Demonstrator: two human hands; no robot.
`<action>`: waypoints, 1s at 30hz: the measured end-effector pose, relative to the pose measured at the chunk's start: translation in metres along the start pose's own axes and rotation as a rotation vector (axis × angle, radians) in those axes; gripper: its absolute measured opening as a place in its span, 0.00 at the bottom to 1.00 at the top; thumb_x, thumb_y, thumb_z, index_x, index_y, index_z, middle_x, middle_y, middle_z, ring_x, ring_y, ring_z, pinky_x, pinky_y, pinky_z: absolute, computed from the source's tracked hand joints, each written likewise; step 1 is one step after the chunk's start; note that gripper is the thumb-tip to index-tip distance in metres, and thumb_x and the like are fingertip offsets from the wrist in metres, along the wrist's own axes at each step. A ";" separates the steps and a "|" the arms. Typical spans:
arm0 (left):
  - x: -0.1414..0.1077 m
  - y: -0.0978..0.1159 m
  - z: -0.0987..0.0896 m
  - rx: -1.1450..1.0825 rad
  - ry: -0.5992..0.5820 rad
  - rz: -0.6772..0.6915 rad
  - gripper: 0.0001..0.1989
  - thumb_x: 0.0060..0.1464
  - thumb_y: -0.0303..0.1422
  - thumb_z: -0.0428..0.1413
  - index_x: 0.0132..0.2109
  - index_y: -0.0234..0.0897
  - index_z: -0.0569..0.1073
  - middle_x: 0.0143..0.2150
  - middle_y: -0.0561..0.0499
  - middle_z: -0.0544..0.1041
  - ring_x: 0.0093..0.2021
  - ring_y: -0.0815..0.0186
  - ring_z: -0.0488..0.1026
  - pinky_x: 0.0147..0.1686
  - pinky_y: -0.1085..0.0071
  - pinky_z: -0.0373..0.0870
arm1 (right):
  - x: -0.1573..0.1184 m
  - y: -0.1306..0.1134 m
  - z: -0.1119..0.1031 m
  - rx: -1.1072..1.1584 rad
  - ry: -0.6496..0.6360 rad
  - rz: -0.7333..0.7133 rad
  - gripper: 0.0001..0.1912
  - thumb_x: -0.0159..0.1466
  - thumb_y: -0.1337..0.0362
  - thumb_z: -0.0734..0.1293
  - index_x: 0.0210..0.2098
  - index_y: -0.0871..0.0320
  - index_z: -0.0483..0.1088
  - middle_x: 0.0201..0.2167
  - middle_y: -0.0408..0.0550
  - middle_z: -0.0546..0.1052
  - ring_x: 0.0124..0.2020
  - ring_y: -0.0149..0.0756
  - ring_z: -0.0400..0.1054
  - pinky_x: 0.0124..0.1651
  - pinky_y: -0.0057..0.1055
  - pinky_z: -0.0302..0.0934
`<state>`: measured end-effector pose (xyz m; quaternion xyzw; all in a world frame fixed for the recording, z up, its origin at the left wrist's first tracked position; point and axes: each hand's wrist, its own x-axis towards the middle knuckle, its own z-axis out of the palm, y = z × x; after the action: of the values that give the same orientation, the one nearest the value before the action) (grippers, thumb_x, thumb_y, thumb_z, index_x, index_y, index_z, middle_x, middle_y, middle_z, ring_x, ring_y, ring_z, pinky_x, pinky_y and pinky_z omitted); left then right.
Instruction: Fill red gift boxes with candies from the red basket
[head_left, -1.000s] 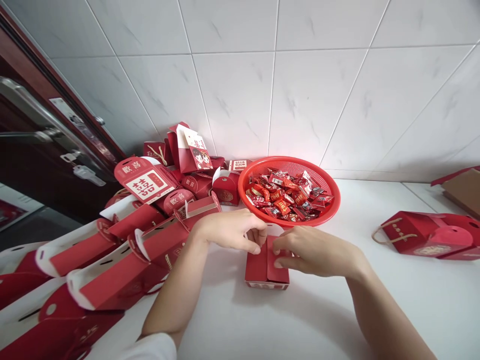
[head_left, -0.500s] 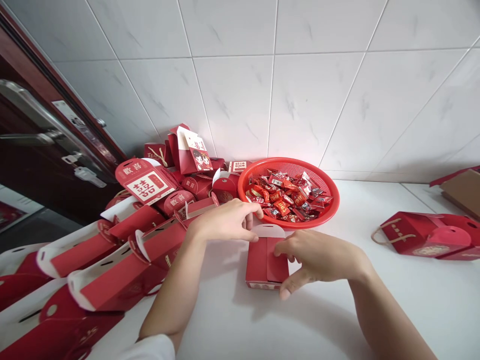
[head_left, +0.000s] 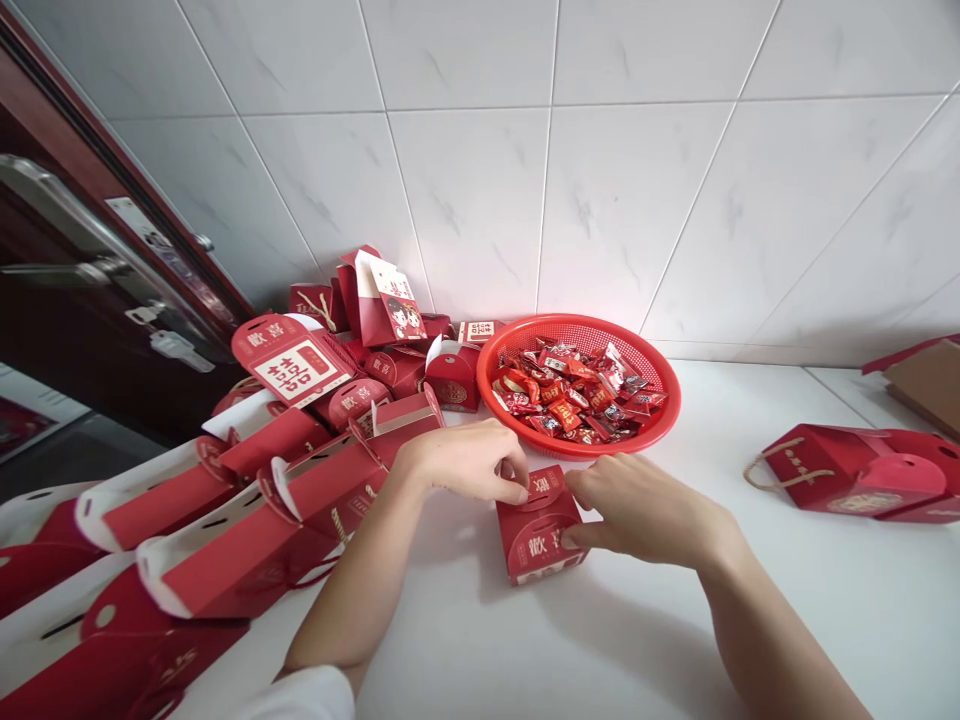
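Note:
A small red candy box (head_left: 531,522) with gold lettering lies on the white tabletop (head_left: 450,640), its two rounded flaps folded over the top. My left hand (head_left: 466,462) is at the far left corner, thumb and fingers closed on the far flap. On the right side, my right hand (head_left: 651,512) grips the box, with its thumb on the near flap and its fingers behind the far one. Just beyond the hands stands a red plastic basket (head_left: 667,425) of wrapped candies (head_left: 574,395).
Rows of red gift boxes (head_left: 225,560) with open tops fill the left side. More boxes (head_left: 390,305) are piled against the tiled wall (head_left: 465,190). Two red boxes, one with a rope handle (head_left: 795,470), lie at the right near a brown carton (head_left: 926,385). A dark door (head_left: 97,300) with keys is at left.
The box's two lettered flaps have come down over its top; the white inside of the far flap no longer shows. My left hand has moved slightly nearer, and my right fingers have closed in.

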<state>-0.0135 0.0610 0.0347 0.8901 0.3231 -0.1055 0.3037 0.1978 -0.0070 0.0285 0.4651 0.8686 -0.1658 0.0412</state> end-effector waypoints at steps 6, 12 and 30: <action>0.003 -0.001 0.000 -0.044 -0.023 -0.037 0.11 0.56 0.41 0.63 0.38 0.41 0.85 0.33 0.50 0.79 0.38 0.63 0.74 0.32 0.73 0.62 | 0.011 -0.001 0.000 -0.008 -0.103 0.122 0.25 0.62 0.59 0.73 0.19 0.57 0.56 0.22 0.42 0.70 0.27 0.32 0.61 0.28 0.32 0.44; 0.012 0.007 0.007 0.042 -0.001 -0.114 0.11 0.48 0.39 0.69 0.32 0.38 0.78 0.35 0.51 0.77 0.41 0.61 0.73 0.31 0.71 0.61 | 0.008 -0.003 -0.002 -0.015 -0.099 0.138 0.18 0.61 0.62 0.73 0.22 0.57 0.63 0.26 0.45 0.75 0.30 0.37 0.67 0.30 0.32 0.48; 0.018 0.031 0.017 0.012 0.030 0.091 0.11 0.60 0.40 0.61 0.45 0.41 0.79 0.43 0.49 0.78 0.42 0.60 0.76 0.38 0.70 0.65 | -0.040 -0.015 0.048 0.003 0.179 0.470 0.12 0.61 0.60 0.68 0.43 0.56 0.66 0.39 0.52 0.78 0.35 0.47 0.76 0.30 0.32 0.50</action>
<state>0.0209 0.0409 0.0289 0.9071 0.2863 -0.0804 0.2978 0.2038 -0.0622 -0.0034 0.6672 0.7365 -0.1111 0.0009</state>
